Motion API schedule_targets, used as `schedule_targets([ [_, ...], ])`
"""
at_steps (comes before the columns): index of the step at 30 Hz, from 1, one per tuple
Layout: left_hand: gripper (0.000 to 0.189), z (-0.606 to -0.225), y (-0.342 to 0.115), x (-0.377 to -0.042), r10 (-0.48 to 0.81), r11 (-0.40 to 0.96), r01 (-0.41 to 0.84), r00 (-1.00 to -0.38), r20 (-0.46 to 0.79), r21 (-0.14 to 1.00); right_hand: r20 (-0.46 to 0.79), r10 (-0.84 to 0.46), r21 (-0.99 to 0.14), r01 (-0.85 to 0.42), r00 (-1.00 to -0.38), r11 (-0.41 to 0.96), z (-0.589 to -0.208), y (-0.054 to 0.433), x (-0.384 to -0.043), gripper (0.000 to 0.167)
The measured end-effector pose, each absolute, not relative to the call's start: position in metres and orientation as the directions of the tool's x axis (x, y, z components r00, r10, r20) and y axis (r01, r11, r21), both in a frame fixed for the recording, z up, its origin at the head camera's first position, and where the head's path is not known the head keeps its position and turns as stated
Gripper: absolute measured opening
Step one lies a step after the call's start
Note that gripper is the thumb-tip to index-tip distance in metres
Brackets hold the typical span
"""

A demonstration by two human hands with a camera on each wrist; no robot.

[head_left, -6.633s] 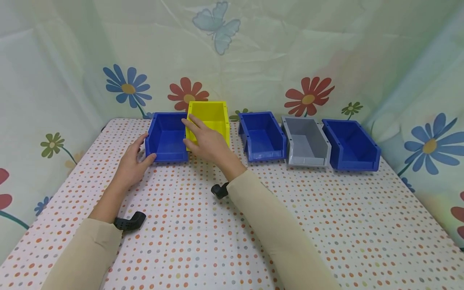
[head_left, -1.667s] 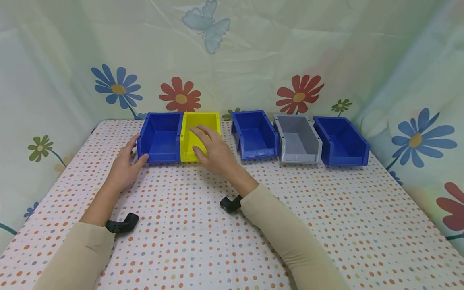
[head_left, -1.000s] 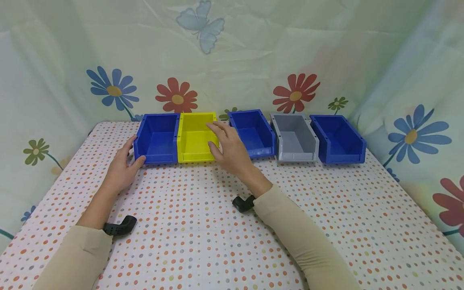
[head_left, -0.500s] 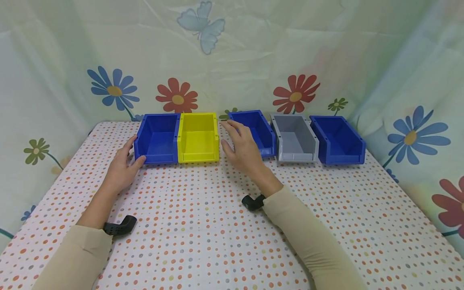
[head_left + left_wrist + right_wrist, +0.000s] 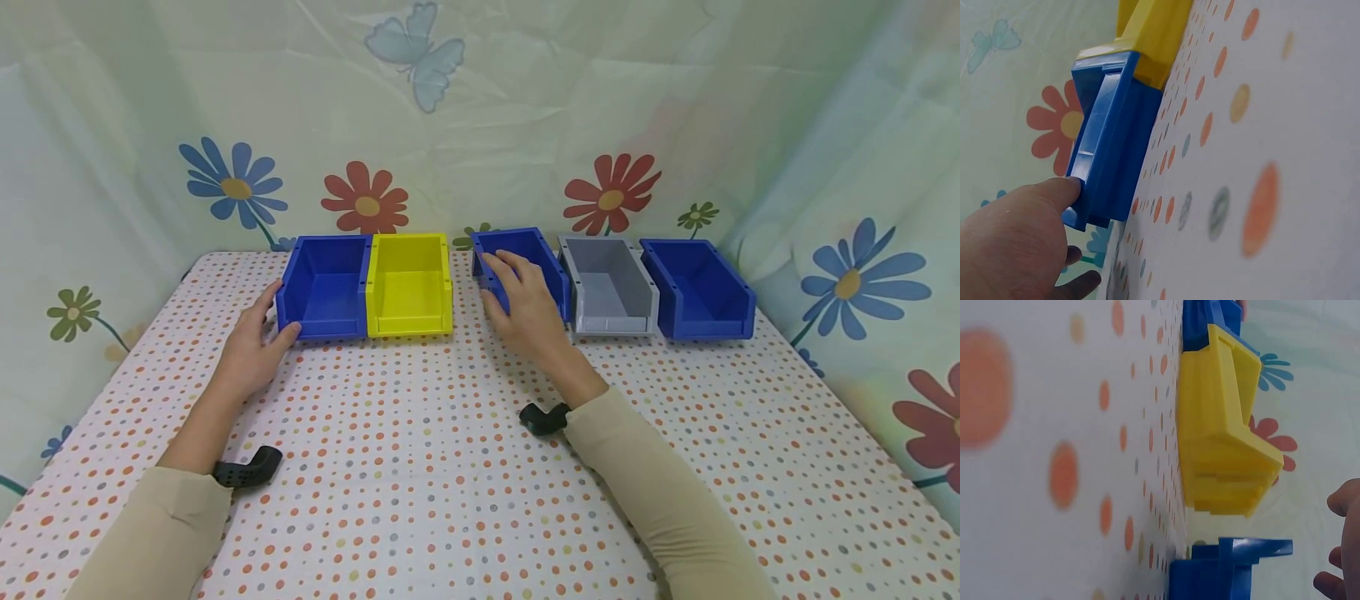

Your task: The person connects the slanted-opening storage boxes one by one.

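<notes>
At the left end of a row of plastic storage bins, my left hand (image 5: 251,350) lies against a blue bin (image 5: 327,287). Its thumb rests on the front corner while the relaxed fingers lie along the left side; the left wrist view shows the thumb (image 5: 1063,189) at the front lip. A yellow bin (image 5: 409,287) stands snug against this blue bin. My right hand (image 5: 528,312), fingers spread and loosely bent, hovers over the left part of the middle blue bin (image 5: 551,271), partly hiding it. Nothing is between its fingers in the right wrist view.
A grey bin (image 5: 611,287) and another blue bin (image 5: 701,292) continue the row to the right, slightly angled. A gap separates the yellow bin from the middle blue one. The dotted cloth (image 5: 420,483) covers the table, and a flowered curtain (image 5: 510,125) hangs behind.
The yellow bin, earlier set farther back under my right hand, came forward level with the left blue bin. My right hand then left it and moved right to the middle blue bin. My left hand stayed.
</notes>
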State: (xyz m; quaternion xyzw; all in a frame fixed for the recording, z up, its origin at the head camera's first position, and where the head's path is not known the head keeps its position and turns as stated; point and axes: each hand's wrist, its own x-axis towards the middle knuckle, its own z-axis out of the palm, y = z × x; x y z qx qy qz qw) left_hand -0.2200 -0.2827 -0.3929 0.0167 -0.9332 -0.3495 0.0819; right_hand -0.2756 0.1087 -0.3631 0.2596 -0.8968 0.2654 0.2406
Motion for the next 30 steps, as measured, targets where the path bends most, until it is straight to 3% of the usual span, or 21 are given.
schedule_targets([
  [14, 0.074, -0.394, -0.282, -0.220, -0.082, 0.757, 0.039, -0.985, 0.153, 0.653, 0.550, -0.268, -0.363, -0.515, -0.791, 0.777, -0.362, 0.130, -0.284, 0.054],
  [21, 0.074, -0.394, -0.282, -0.221, -0.082, 0.758, 0.036, -0.985, 0.150, 0.651, 0.509, -0.242, -0.307, -0.437, -0.826, 0.846, -0.365, 0.137, -0.288, 0.053],
  [30, 0.074, -0.394, -0.283, -0.221, -0.086, 0.755, 0.032, -0.985, 0.147, 0.655, 0.473, -0.256, -0.313, -0.433, -0.843, 0.846, -0.365, 0.135, -0.289, 0.057],
])
